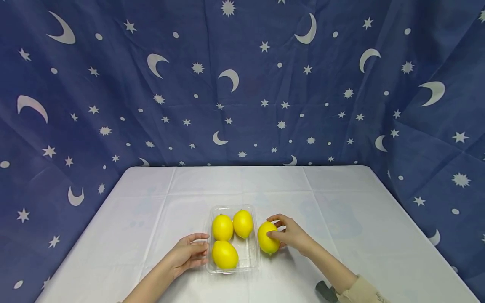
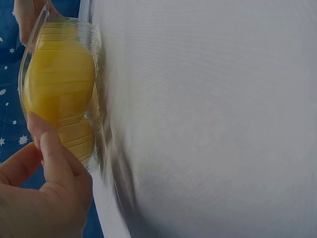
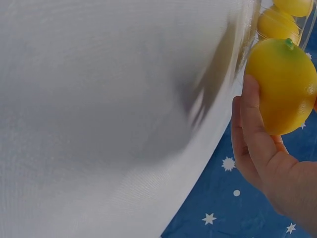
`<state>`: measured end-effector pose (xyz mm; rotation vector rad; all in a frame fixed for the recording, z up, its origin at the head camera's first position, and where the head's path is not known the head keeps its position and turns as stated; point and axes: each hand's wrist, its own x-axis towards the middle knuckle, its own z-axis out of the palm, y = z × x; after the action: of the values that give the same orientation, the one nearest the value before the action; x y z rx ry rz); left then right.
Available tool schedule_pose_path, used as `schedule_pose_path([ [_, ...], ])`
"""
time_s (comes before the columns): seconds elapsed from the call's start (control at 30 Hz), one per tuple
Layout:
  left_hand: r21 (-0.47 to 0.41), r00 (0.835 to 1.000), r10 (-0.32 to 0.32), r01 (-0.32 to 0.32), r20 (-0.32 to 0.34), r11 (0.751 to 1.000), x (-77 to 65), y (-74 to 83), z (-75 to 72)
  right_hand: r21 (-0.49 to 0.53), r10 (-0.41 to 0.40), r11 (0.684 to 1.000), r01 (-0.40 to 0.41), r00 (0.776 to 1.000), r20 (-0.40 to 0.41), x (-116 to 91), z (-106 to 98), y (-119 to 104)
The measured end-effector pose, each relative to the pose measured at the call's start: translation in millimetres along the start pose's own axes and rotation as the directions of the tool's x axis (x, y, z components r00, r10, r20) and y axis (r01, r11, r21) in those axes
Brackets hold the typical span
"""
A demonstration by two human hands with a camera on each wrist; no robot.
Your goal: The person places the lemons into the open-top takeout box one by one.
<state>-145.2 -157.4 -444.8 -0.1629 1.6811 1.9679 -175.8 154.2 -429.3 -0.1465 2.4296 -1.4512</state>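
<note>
Three yellow lemons lie in a clear plastic container (image 1: 248,256): one lemon (image 1: 222,227) at the back left, another (image 1: 243,224) at the back right, and a third (image 1: 225,255) at the front left. My left hand (image 1: 188,253) is at the container's left side, fingertips touching its wall near the rim, fingers loosely extended. Just right of the container, my right hand (image 1: 291,234) grips a fourth lemon (image 1: 268,237) between thumb and fingers. The right wrist view shows this lemon (image 3: 281,87) held above the cloth, its green-tipped end up.
A white cloth covers the table (image 1: 182,181). Dark blue curtains (image 1: 250,84) with moons and stars enclose it at the back and sides. Beside the right sleeve (image 1: 360,290), a dark object (image 1: 326,291) shows at the bottom edge.
</note>
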Motion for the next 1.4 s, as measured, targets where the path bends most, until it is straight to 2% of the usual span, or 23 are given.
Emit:
schedule_pose_path([
  [0.67,0.039,0.999,-0.006,0.008,-0.034,0.999,-2.8,0.2,-0.3,-0.004,-0.013,1.000,0.013,1.000,-0.005,-9,-1,-12],
  [1.0,0.054,0.999,-0.006,0.009,-0.050,0.998,-3.9,-0.8,0.3,0.044,-0.079,0.996,0.076,0.995,0.068,-16,0,-21],
  [1.2,0.062,0.999,0.001,0.003,-0.054,0.998,-4.0,0.7,2.6,0.051,-0.109,0.993,0.106,0.991,0.078,-17,4,-29],
  [1.4,0.051,0.999,0.010,-0.008,-0.043,0.999,-3.3,1.1,4.0,-0.002,-0.141,0.990,0.142,0.986,0.084,-16,12,-36],
])
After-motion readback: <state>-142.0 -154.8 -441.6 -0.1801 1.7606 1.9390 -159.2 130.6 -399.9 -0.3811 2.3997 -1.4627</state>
